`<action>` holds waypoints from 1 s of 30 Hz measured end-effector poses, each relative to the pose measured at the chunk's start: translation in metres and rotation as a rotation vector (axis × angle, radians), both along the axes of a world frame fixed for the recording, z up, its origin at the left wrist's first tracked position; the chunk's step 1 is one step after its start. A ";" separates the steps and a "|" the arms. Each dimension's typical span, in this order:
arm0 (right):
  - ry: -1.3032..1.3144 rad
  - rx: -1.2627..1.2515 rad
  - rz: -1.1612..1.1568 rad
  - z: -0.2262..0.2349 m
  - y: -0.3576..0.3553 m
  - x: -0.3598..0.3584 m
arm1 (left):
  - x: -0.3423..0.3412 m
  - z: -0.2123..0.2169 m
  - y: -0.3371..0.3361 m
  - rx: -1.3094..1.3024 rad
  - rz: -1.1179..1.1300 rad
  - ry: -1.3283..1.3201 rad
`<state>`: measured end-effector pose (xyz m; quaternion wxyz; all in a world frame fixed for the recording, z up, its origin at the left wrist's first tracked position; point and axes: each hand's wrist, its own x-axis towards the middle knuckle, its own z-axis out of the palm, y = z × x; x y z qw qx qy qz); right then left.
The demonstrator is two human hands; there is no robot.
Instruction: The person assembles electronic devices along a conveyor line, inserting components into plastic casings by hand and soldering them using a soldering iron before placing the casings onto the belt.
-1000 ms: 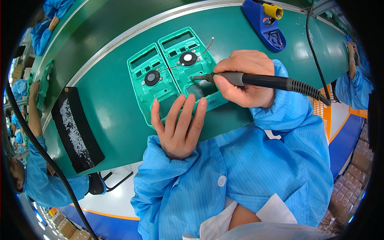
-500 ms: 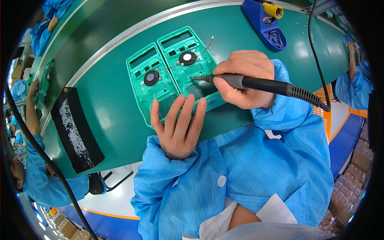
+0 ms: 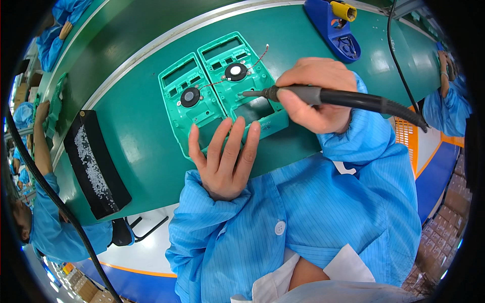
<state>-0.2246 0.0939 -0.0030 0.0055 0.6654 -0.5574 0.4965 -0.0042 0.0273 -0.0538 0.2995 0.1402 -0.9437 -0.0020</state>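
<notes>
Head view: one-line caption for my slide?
Right hand applies soldering iron to green plastic housing; left hand steadies it.

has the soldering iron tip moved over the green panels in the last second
Yes, slightly. The soldering iron in the right hand has slid its tip left across the right green panel, ending just below the round black part.
</notes>
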 end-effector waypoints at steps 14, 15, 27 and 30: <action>-0.247 0.113 0.110 0.020 -0.013 0.024 | 0.062 0.001 -0.023 0.061 0.040 0.013; -0.289 0.125 0.135 0.018 -0.016 0.029 | 0.063 0.000 -0.024 0.082 0.033 -0.006; 0.059 0.079 0.138 0.002 -0.037 0.054 | 0.060 -0.001 -0.026 0.056 0.031 0.011; 0.051 0.118 0.128 0.003 -0.038 0.055 | 0.060 -0.002 -0.026 0.053 0.034 0.021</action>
